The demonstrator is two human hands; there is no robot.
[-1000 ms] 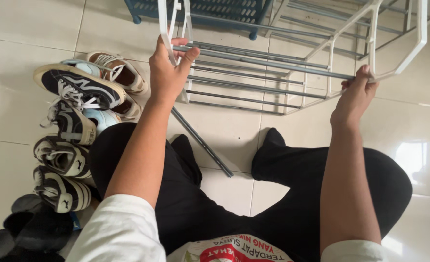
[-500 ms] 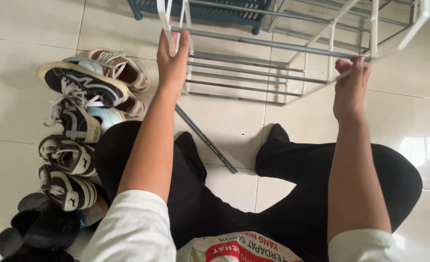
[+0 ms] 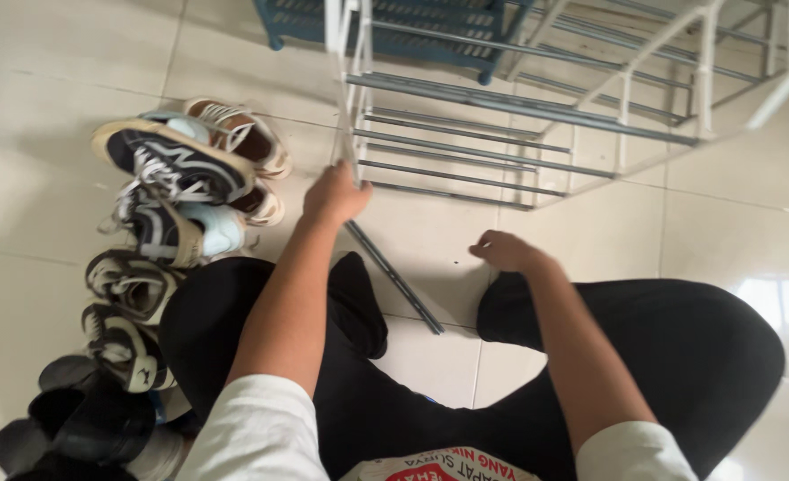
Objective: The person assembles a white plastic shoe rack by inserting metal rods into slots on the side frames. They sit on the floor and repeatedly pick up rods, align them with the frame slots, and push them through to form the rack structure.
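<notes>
Left hand (image 3: 334,194) now lower than half a second ago, grip pinching the foot of the shoe rack's (image 3: 537,116) white side frame. Right hand (image 3: 501,251) off the far frame, down above the floor tiles (image 3: 430,233), fingers loosely curled, holding nothing, near the loose grey metal rod (image 3: 394,276). Suggests a pause in lifting. Rack itself: white plastic ends, grey rails, tilted, part-assembled, beside piled sneakers (image 3: 176,200).
</notes>
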